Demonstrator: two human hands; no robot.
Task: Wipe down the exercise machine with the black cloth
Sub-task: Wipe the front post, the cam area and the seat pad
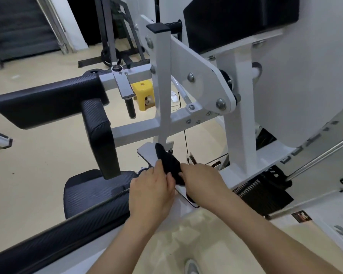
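Wiping looks begun but far from finished. The cloth point(169, 163) is bunched between both hands low on the machine point(244, 115), its far end lying on the small grey plate point(147, 152) at the foot of the white post point(162, 86). The left hand point(152, 187) has its grip closed on the near side of the cloth, fingers curled round it. The right hand point(199, 179) has its grip clamped on the other side. Nothing in view tells which parts are clean — no streaks, no damp marks. I judge the plate to be the spot in hand, with the post, the beam point(139, 128), the black pads point(48, 101) and the big shroud point(305, 86) left to do — most of the job.
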